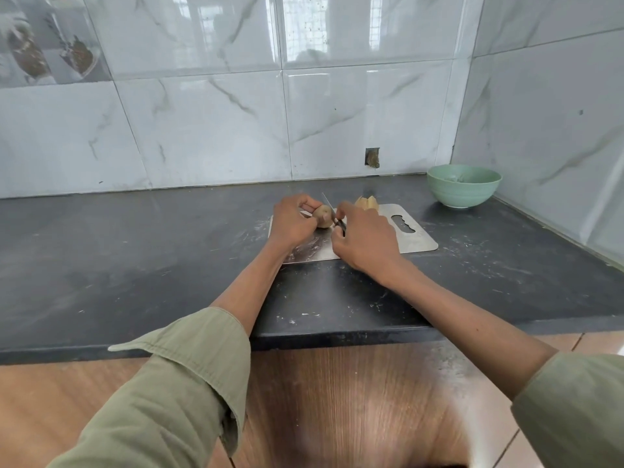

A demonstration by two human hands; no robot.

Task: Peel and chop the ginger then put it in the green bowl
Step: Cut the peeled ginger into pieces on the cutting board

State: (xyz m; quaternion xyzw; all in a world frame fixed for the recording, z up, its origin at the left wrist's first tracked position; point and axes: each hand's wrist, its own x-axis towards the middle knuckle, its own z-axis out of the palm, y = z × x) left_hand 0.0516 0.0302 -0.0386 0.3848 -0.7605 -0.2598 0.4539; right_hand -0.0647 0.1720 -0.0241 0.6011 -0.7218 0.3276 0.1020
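Both hands busy over steel board (412, 243): left hand (290, 221) pinching ginger (323, 216), right hand (363, 238) gripping knife (332, 211); likely firm, knobbly, light, best held endwise; green bowl (464, 185) at two o'clock.

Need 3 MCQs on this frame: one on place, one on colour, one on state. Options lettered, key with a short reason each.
1. Where is the bowl?
A. On the board
B. On the counter, in the far right corner
C. At the counter's front edge

2. What colour is the bowl?
A. Green
B. Red
C. Black

3. What is the left hand doing?
A. Lying flat on the counter
B. Gripping the bowl
C. Holding a ginger piece over the board

Key:
1 B: it stands on the dark counter near the two tiled walls, off the board.
2 A: it is pale green inside and out.
3 C: its fingers curl round the ginger, while the right hand holds a knife against it.
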